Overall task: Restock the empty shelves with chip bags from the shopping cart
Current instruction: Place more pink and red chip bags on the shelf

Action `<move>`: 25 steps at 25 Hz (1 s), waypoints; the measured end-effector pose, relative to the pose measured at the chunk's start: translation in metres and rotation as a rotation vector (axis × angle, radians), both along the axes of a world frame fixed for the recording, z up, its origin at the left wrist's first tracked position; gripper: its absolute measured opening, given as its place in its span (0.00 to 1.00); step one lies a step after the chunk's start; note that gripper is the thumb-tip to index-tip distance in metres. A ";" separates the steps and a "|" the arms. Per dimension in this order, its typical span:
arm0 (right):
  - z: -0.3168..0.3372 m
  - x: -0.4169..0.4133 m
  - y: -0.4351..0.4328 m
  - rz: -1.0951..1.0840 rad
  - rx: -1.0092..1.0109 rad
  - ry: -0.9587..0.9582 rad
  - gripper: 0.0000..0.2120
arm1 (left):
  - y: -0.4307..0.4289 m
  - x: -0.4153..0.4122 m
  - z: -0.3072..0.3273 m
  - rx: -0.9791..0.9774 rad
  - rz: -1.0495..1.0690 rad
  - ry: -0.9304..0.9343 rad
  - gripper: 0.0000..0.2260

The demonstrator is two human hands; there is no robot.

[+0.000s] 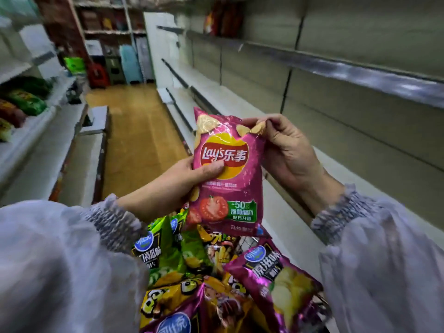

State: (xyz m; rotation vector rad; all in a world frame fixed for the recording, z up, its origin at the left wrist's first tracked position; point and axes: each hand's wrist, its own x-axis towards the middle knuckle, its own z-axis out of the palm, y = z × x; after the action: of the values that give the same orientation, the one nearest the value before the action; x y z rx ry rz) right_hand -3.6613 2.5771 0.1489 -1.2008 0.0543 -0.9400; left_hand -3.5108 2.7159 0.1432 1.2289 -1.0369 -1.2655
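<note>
I hold a pink Lay's chip bag (228, 186) with a tomato picture upright in front of me, above the cart. My left hand (185, 186) grips its left edge, thumb across the logo. My right hand (286, 152) pinches the bag's top right corner. Below lies the shopping cart's pile of chip bags (211, 280): green, yellow and purple ones, packed close. The empty grey shelves (360, 75) run along the right side in several tiers.
On the left, white shelving (36, 131) carries a few green and red bags (24, 102). A wooden aisle floor (137, 140) runs ahead to stacked goods and a far shelf unit (113, 58). A few bags (221, 20) stand on a high right shelf.
</note>
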 end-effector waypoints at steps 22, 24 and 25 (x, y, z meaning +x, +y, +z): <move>0.118 -0.381 0.198 -0.827 -0.064 0.596 0.35 | 0.039 -0.354 0.115 -0.243 -0.380 -0.069 0.21; 0.115 -0.411 0.219 -0.819 -0.052 0.671 0.36 | 0.044 -0.387 0.123 -0.234 -0.433 -0.050 0.21; 0.115 -0.425 0.227 -0.837 -0.039 0.669 0.34 | 0.046 -0.404 0.126 -0.219 -0.465 -0.058 0.21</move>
State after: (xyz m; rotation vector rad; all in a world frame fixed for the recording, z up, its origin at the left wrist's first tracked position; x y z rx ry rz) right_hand -4.0866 2.8036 0.2638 -1.5112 1.1475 -1.1990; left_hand -3.9149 2.7616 0.2696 0.8875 -1.5209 -1.4224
